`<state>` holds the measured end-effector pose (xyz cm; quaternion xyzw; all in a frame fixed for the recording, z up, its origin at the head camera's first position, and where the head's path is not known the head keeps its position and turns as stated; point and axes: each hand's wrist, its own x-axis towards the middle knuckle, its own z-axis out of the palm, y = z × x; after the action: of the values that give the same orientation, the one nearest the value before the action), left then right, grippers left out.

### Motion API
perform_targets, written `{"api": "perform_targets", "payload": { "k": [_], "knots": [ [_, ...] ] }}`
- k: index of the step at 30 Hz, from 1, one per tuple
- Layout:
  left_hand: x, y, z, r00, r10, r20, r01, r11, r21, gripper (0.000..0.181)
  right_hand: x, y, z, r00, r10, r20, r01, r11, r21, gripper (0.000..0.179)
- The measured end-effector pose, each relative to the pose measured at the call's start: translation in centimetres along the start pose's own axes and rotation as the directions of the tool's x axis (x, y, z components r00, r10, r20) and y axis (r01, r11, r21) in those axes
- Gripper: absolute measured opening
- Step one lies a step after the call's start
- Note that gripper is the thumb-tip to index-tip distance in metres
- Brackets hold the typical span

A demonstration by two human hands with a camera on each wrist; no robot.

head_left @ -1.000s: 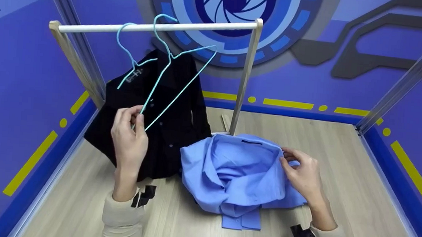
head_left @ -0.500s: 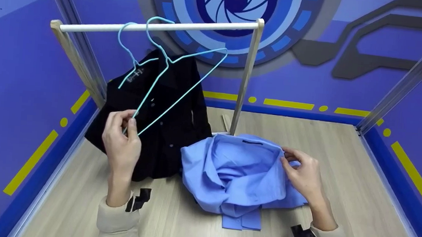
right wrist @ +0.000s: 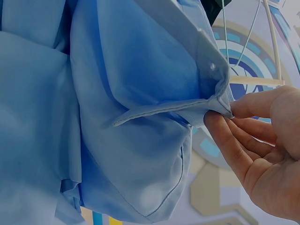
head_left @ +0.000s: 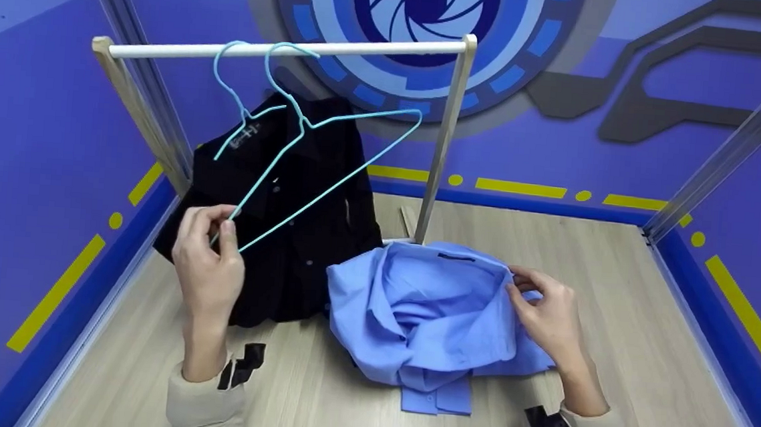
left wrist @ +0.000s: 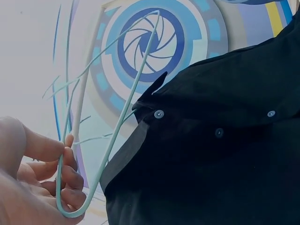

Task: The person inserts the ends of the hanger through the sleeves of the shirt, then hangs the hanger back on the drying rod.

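My left hand (head_left: 209, 268) pinches one lower corner of a light-blue wire hanger (left wrist: 110, 145) between thumb and fingers. The hanger is tilted, its far corner raised to the right, and its hook overlaps the rack's white rod in the head view. My right hand (head_left: 551, 312) pinches the edge of a blue button-up shirt (head_left: 459, 339) at its collar (right wrist: 215, 91). The shirt's neck gapes upward, and its lower part lies bunched on the wooden surface. Close beyond the left hand hangs a black button-up shirt (head_left: 323, 263).
A clothes rack (head_left: 392, 47) with a white rod and wooden legs stands behind the shirts. A second light-blue hanger (head_left: 244, 115) on the rod carries the black shirt. The wooden tabletop (head_left: 653, 340) is bounded by blue walls (head_left: 744, 179) with metal posts.
My left hand has moved left and down with the hanger, whose far corner has swung right and lower; the hook has sunk toward the rod. My right hand and the blue shirt have stayed still.
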<state>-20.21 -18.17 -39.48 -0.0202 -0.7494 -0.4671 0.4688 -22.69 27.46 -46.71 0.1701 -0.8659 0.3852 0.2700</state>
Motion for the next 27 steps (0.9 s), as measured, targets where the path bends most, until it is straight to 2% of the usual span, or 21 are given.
{"api": "perform_targets", "payload": {
  "k": [12,27],
  "knots": [
    [-0.4,-0.3,-1.3,0.999,-0.007,0.039,0.007,1.0,0.008,0.012,0.1,0.3,0.0,1.0,0.002,-0.001,-0.002,1.0,-0.01,0.024],
    [-1.8,-1.2,-2.0,0.988,0.057,0.144,-0.052,0.998,-0.038,0.016,-0.1,0.5,0.1,1.0,0.003,-0.02,-0.003,1.0,-0.028,0.024]
  ]
}}
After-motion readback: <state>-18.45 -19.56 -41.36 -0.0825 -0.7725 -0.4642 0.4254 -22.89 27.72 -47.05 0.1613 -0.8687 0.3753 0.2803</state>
